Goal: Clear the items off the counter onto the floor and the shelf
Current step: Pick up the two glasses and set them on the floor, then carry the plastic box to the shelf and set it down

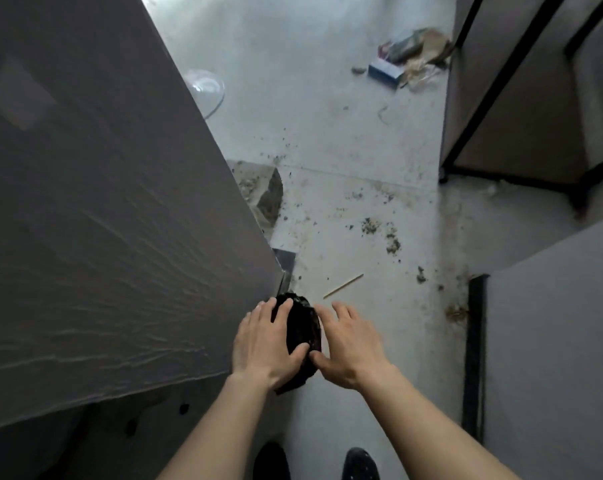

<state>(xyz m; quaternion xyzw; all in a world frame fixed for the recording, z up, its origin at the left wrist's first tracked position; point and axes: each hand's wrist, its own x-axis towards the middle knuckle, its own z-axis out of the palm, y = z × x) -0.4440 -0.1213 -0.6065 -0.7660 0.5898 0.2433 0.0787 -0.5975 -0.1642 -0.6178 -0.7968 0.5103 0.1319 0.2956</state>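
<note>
Both bare hands meet over a crumpled black plastic bundle [302, 336] held above the dusty pale concrete floor [328, 140], just off the near corner of the broad grey table [102, 202] that fills the left side of the view. The left hand [263, 341] lies across the bundle's left side with its thumb pressed onto the top, so this grip is closed on the bundle. The right hand [350, 344] has its fingers spread and only the thumb tip touches the bundle's right edge, a wide, loose grip. A thin wooden stick [343, 286] lies on the floor just beyond the hands. Farther off, a small blue box [385, 73] rests among scattered rubbish near the dark-framed shelf [522, 98] at upper right.
</note>
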